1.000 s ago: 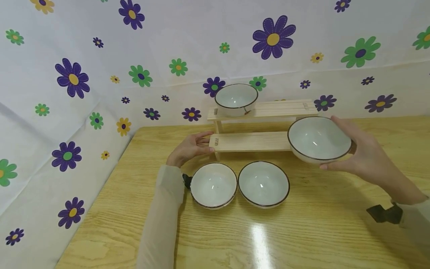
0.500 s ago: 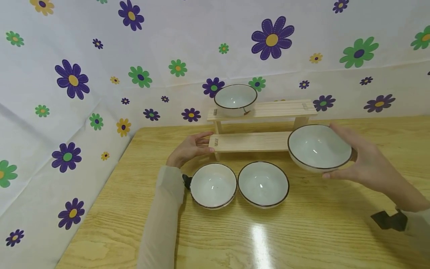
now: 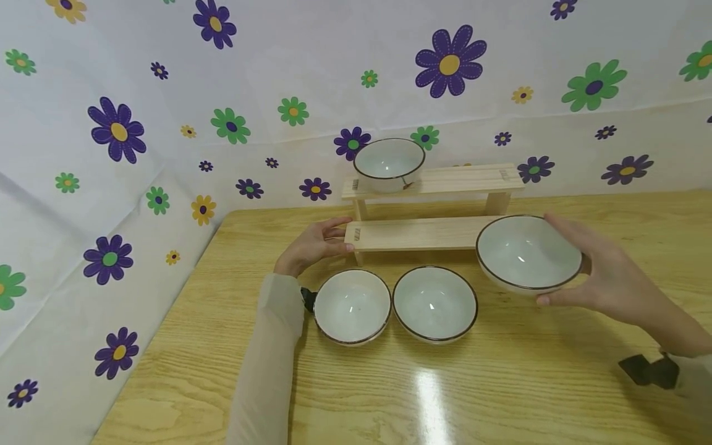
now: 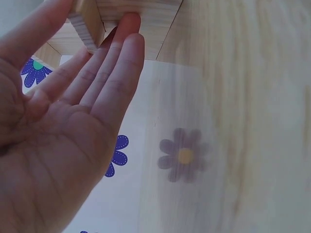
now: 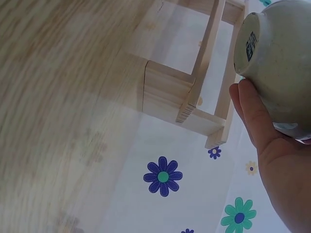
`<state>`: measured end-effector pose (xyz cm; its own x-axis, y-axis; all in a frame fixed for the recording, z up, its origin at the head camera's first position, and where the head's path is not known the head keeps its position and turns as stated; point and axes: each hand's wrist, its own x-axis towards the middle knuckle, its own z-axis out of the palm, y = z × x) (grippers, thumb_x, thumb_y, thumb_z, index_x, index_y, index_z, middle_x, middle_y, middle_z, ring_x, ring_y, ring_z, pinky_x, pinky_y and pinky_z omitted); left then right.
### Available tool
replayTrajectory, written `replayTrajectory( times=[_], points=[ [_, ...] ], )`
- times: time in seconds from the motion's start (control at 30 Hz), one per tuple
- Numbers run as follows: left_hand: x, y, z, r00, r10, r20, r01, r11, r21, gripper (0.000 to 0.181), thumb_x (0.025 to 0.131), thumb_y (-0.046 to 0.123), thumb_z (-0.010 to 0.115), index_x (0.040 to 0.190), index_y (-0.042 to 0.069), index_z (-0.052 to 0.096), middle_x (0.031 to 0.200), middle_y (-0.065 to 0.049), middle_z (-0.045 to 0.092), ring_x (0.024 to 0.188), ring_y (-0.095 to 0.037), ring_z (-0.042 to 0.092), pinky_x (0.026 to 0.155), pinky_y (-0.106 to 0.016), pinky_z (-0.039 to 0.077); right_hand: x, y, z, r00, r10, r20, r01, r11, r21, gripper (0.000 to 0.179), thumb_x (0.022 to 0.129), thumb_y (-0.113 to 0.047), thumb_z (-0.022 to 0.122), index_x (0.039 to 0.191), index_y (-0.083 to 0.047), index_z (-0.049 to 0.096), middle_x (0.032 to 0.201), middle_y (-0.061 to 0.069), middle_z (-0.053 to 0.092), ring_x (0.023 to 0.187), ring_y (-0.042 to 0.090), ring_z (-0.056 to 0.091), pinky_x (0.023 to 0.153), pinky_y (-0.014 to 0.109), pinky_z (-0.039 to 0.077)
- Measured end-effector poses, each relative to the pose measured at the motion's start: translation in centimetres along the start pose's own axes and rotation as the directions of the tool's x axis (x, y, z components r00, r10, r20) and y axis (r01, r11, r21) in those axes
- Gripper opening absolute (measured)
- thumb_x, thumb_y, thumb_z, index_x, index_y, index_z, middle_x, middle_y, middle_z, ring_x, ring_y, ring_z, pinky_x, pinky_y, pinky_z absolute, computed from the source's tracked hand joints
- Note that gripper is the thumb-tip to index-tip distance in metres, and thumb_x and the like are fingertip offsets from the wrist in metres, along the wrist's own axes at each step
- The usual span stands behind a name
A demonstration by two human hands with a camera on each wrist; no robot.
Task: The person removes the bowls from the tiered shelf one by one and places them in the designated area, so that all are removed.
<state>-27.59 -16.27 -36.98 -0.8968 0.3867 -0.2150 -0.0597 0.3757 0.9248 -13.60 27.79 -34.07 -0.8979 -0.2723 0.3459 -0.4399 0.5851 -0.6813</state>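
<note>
My right hand [image 3: 603, 269] holds a white bowl [image 3: 528, 253] with a brown rim by its right side, in front of the right end of the two-tier wooden rack [image 3: 417, 235]. In the right wrist view the bowl's underside [image 5: 279, 63] shows a dark mark on its foot, and the bowl is clear of the table. At the rack's left end my left hand [image 3: 316, 246] grips the lower board, its thumb and fingers on either side of the board end [image 4: 87, 24]. Another bowl [image 3: 389, 162] stands on the upper tier's left part.
Two similar bowls, a left one [image 3: 353, 307] and a right one [image 3: 435, 305], sit side by side on the wooden table [image 3: 500, 389] in front of the rack. Behind hangs a white cloth [image 3: 334, 49] printed with flowers.
My right hand has lowered the bowl toward the front of the lower board, showing more of the rack's right end. The left hand has stayed at the rack.
</note>
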Motion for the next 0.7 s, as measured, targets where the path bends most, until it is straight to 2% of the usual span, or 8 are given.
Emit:
replayTrajectory(
  times=[0.23, 0.7],
  points=[
    [-0.25, 0.13, -0.12, 1.000, -0.006, -0.005, 0.006, 1.000, 0.013, 0.074, 0.093, 0.006, 0.076, 0.159, 0.012, 0.042, 0.150, -0.019, 0.054, 0.133, -0.034, 0.056, 0.111, -0.045, 0.046, 0.05, 0.12, 0.01, 1.000, -0.023, 0.014, 0.023, 1.000, -0.009, 0.129, 0.048, 0.009, 0.098, 0.156, 0.012, 0.029, 0.148, 0.044, 0.035, 0.112, 0.058, 0.045, 0.082, -0.003, 0.038],
    [-0.18, 0.26, -0.14, 1.000, -0.014, 0.002, 0.014, 1.000, 0.008, 0.073, 0.093, 0.006, 0.076, 0.158, 0.011, 0.042, 0.149, -0.019, 0.054, 0.133, -0.034, 0.056, 0.112, -0.045, 0.046, -0.40, 0.40, 0.01, 0.996, 0.005, 0.087, -0.001, 0.999, -0.046, 0.127, 0.051, 0.001, 0.100, 0.156, 0.011, 0.030, 0.148, 0.042, 0.036, 0.111, 0.055, 0.048, 0.077, 0.001, 0.041]
  ],
)
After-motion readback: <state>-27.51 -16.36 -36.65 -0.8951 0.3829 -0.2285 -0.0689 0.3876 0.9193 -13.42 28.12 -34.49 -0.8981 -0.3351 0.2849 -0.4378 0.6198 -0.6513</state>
